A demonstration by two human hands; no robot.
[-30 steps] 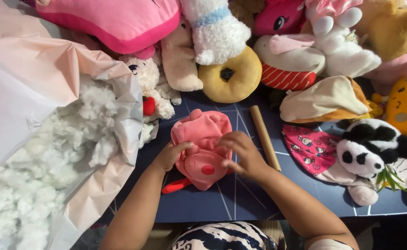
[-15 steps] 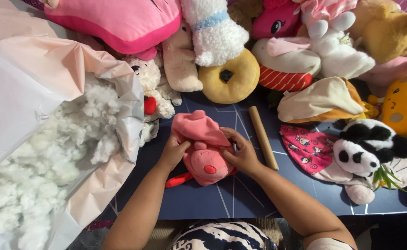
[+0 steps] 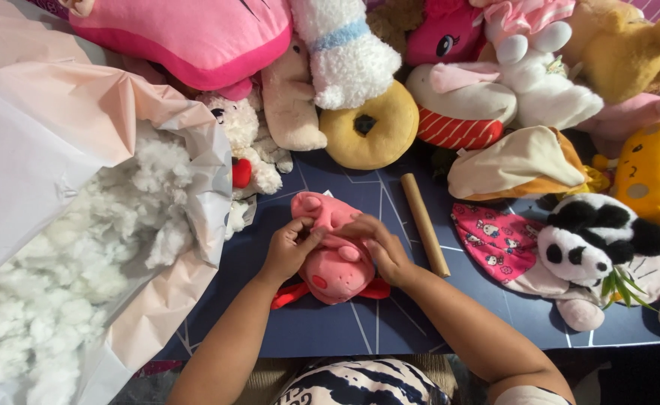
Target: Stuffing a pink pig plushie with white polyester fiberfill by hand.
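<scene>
A pink plush (image 3: 333,259) lies on the dark blue worktop (image 3: 330,330), a little left of the middle and nearer the front edge than the back. Its long axis runs from the back-left toward the front-right: a rounded pink end points to the back, and the face with snout and red cheek looks up at the front. Red trim sticks out from under it on both sides.

The left hand (image 3: 288,247) is on the plush's left side, its grip closed, fingers pinching the fabric at the upper middle. The right hand (image 3: 378,247) lies over the right side, fingers curled down on the same spot, its grip also pinched on the plush. The two sets of fingertips nearly meet.

Just right of the right hand a wooden stick (image 3: 424,223) lies flat, running back to front and leaning slightly to the right. At the left edge a pale bag (image 3: 60,150) gapes open, full of white stuffing (image 3: 67,277); its lip comes near the plush. Along the back edge stand crowded toys, among them a yellow doughnut plush (image 3: 367,126) and a small white bear (image 3: 243,154). At the right lies a panda (image 3: 589,240) on a pink printed cloth (image 3: 495,240).

Bare worktop shows in front of the plush and between the forearms, and a strip right of the stick.
</scene>
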